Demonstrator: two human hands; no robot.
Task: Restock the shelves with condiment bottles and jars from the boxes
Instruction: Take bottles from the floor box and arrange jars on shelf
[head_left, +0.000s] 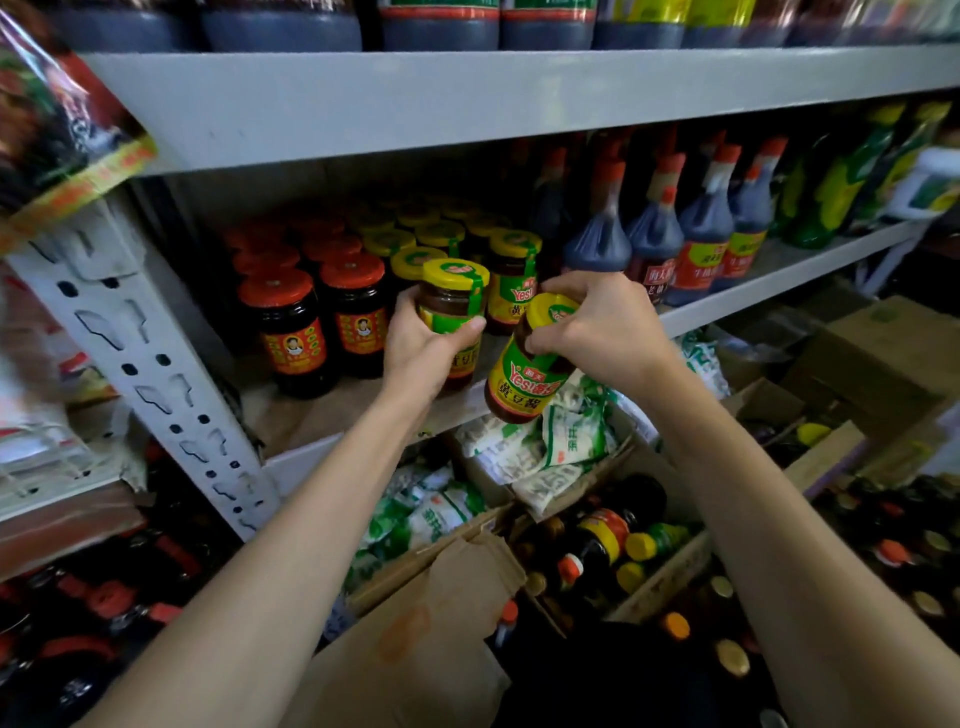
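At ten o'clock a shiny bag (62, 119) with a red and yellow hem hangs over the grey slotted upright (156, 364) of the rack. At nine o'clock of the hands, on the middle shelf (753, 293), stand red-lidded jars (293, 332) with dark contents. Their red labels bear a small portrait, and the writing is too small to read.

The left hand (426, 348) has its fingers wrapped round an upright jar (452, 299) with a yellow lid and a green seal strip, at the front of that shelf. Whether its base touches the board is hidden. Just at its three o'clock the right hand (597, 327) curls its fingers over the lid and neck of a tilted jar (522, 384), held in front of the shelf edge. Its yellow and green label reads "Yes!" and "黄豆酱".

Behind both hands, more yellow-lidded jars (511, 270) with the same label stand in rows. At two o'clock stand dark bottles (696, 234) with orange caps and red labels, then blurred green bottles (852, 176). At six o'clock, under the shelf, open cardboard boxes (457, 587) hold green-and-white packets (566, 441) and mixed bottles (608, 540).
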